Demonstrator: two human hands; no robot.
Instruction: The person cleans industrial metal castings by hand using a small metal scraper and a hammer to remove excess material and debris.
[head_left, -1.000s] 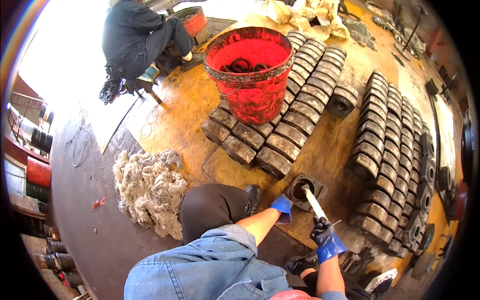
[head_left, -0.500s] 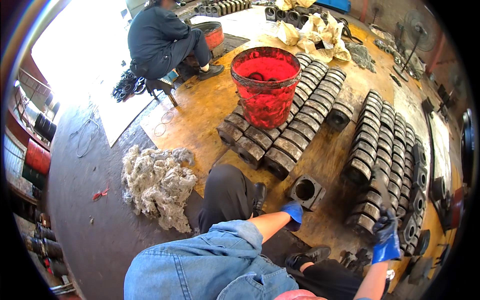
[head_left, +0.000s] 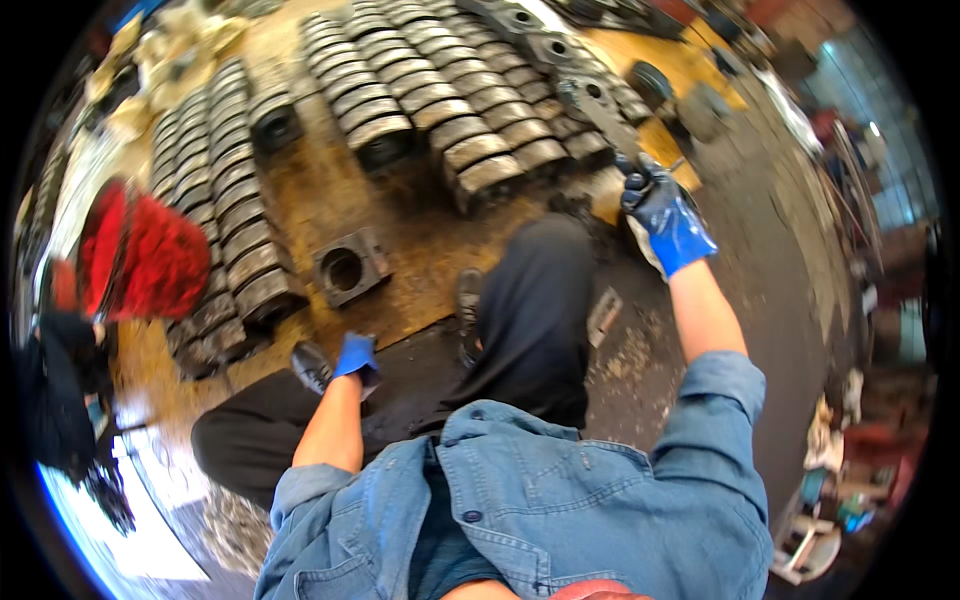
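In my right hand [head_left: 665,215], gloved in blue with dark fingers, is a long flat metal tool [head_left: 598,112] like a scraper or file. The fingers are wrapped round its near end, and it points up and to the left over the rows of metal blocks [head_left: 475,130]. My left hand [head_left: 357,357], in a blue glove, hangs by my left shoe; its fingers are blurred and partly hidden. Just beyond it, a single square metal block [head_left: 374,262] with a round bore sits on the floor, apart from the hand.
Left of the single block stand more block rows [head_left: 240,200] and a red bucket [head_left: 165,255]. A dark-clothed person [head_left: 62,385] shows at the left rim. Tangled pale fibre waste [head_left: 235,525] lies behind my left leg. A small flat piece [head_left: 604,317] lies beside my right knee.
My view has swung to the right, so the bucket and the person now appear far left. My left hand has drawn back from the single block. The right hand still grips the flat tool.
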